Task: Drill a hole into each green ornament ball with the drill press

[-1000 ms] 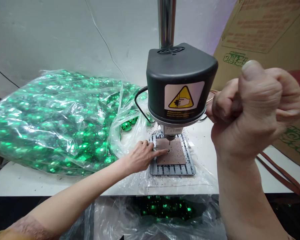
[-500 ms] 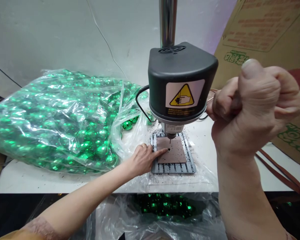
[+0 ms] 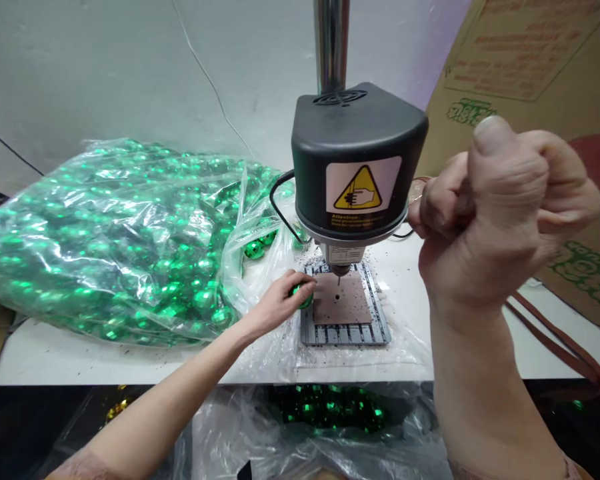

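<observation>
In my left hand (image 3: 279,303) is a shiny green faceted ball (image 3: 305,297), held beside the left edge of a brown square board (image 3: 353,310). The board has a dark hole near its middle and lies on the grey slotted base plate (image 3: 384,327). Above it hangs the thin bit (image 3: 339,280) of a black bench drill (image 3: 357,133), apart from the board. My right hand (image 3: 510,200) is a closed fist at the right of the drill head; whatever it grips is hidden behind the fingers.
A large clear bag of green balls (image 3: 105,247) covers the left of the white table (image 3: 80,360). Another bag of green balls (image 3: 325,408) sits below the front edge. A cardboard box (image 3: 570,87) stands at right, near a brown strap (image 3: 560,343). Dark shavings surround the base.
My left hand has drawn back left from the board's hole and now holds a green ball. My right fist stays closed in nearly the same place.
</observation>
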The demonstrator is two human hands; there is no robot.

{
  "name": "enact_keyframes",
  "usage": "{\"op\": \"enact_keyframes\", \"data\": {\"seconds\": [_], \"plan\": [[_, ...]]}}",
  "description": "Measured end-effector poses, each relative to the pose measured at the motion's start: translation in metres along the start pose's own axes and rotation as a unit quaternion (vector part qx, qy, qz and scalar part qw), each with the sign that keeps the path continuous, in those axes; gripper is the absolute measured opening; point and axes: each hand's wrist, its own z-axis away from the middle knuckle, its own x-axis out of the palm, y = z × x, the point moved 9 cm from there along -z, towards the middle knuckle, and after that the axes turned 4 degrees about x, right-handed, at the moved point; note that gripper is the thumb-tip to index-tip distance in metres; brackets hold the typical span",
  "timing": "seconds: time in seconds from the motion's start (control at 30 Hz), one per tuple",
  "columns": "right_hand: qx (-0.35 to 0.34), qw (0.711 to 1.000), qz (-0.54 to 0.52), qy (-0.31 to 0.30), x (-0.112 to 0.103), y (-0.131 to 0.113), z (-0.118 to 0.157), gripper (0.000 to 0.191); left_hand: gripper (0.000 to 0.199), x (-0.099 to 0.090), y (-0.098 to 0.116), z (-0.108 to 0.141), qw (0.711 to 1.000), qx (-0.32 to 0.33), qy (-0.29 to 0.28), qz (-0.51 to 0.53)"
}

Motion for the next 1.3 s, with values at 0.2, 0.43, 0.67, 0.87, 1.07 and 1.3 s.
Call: {"op": "enact_keyframes", "data": {"seconds": [0.2,0.43,0.67,0.87,1.07,1.3], "plan": [[-0.02,1.0,-0.007,-0.009,-0.001,0.001,0.0,0.048,0.04,0.027,-0.035,0.008,0.828,-0.15,0.084,0.534],[-0.021,1.0,-0.008,-0.008,-0.001,0.001,0.0,0.047,0.063,0.034,-0.029,0.017,0.803,-0.131,0.056,0.579],[-0.014,1.0,-0.024,-0.008,-0.001,0.003,0.001,0.046,0.081,0.031,-0.027,0.026,0.85,-0.116,0.086,0.507],[0.006,0.999,-0.035,-0.003,-0.001,0.004,0.0,0.045,0.072,0.03,-0.039,0.011,0.908,-0.045,0.14,0.392],[0.014,0.999,-0.033,0.0,-0.001,0.005,0.0,0.045,0.068,0.037,-0.043,-0.003,0.942,0.003,0.133,0.309],[0.009,0.999,-0.036,-0.003,0.001,0.002,0.002,0.044,0.06,0.047,-0.034,-0.01,0.966,0.046,0.089,0.239]]}}
